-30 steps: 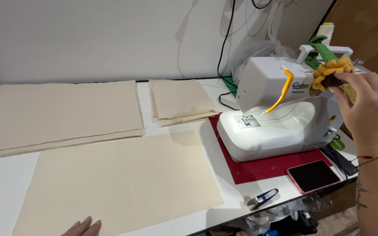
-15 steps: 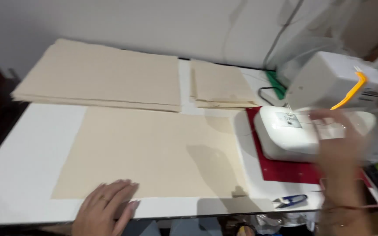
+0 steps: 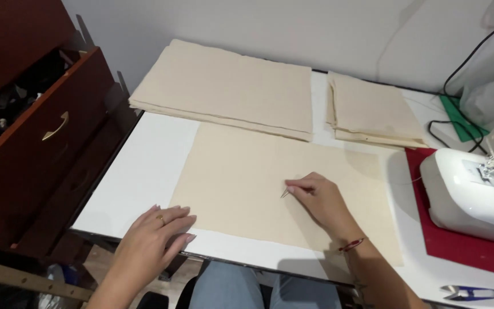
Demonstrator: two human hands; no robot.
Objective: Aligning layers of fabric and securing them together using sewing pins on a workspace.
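Observation:
A single sheet of cream fabric (image 3: 247, 171) lies flat on the white table (image 3: 144, 171). My left hand (image 3: 154, 236) rests palm down on the sheet's near left corner, fingers together, with a ring on one finger. My right hand (image 3: 317, 198) lies on the middle of the sheet, its thumb and forefinger pinched on a small thin pin (image 3: 285, 193) whose tip touches the fabric. A red cord circles that wrist.
Two stacks of folded cream fabric sit at the back, a large one (image 3: 230, 86) and a smaller one (image 3: 370, 111). A white sewing machine (image 3: 475, 189) stands on a red mat (image 3: 464, 246) at right. Blue thread snips (image 3: 469, 293) lie near the front edge. Wooden drawers (image 3: 35, 131) stand open at left.
The view has swung left, away from the sewing machine. My right hand came down from the machine's top to the middle of the sheet. My left hand moved onto the sheet's near corner.

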